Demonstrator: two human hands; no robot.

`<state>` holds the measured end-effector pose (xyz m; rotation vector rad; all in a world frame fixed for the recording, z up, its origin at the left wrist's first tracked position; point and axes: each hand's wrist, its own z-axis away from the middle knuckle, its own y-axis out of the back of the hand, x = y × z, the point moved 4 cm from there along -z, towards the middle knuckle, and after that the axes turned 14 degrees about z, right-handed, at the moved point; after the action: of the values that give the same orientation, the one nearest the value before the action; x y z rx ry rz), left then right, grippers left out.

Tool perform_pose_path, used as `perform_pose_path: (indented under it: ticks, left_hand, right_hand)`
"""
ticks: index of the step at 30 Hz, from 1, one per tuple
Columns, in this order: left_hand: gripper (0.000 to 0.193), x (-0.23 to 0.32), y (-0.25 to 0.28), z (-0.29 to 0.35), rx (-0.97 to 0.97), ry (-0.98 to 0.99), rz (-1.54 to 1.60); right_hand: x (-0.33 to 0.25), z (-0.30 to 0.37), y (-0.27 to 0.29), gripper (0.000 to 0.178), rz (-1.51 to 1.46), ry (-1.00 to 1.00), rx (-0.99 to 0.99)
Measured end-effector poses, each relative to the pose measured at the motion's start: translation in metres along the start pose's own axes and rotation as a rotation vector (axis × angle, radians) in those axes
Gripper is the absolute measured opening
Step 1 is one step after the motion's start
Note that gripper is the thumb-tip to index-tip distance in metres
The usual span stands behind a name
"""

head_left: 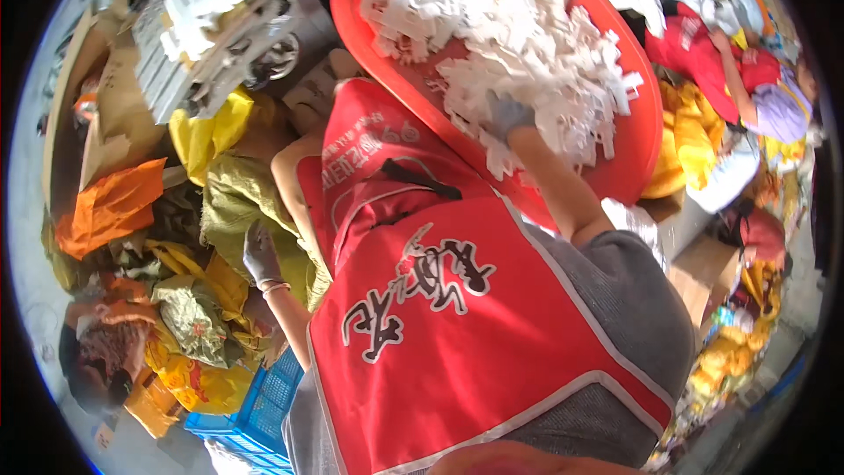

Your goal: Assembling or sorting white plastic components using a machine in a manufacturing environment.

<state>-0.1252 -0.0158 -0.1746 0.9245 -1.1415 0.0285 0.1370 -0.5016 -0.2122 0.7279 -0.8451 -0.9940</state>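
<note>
My right hand [510,116], in a grey glove, reaches over a heap of small white plastic parts [492,26]. The parts lie in a large red oval tub [635,123]. The fingers of this hand are apart and touch the parts; nothing is plainly held in them. On my left side, my left hand [260,253], also gloved in grey, is beside an olive-green woven sack [230,202]. Its fingers look stretched out, with nothing visible in them. Whether it touches the sack is unclear.
A red apron [457,343] covers my front. Left are a grey slatted piece holding white parts [211,9], a cardboard box [123,114], yellow and orange sacks [110,207], and a blue crate [264,405]. At right, a person in red [694,57] works near yellow bags [686,141].
</note>
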Motion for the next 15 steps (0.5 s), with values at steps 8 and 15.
perform_pose_path:
  ticks: [8,15]
  left_hand:
    - [0.026,0.067,0.019,-0.028,0.103,-0.148,0.026]
    - [0.024,0.211,0.050,-0.073,0.289,-0.586,0.039]
  right_hand:
    - [0.000,0.002,-0.003,0.068,-0.210,0.101,0.217]
    - [0.001,0.000,0.088,0.058,-0.420,0.410,0.638]
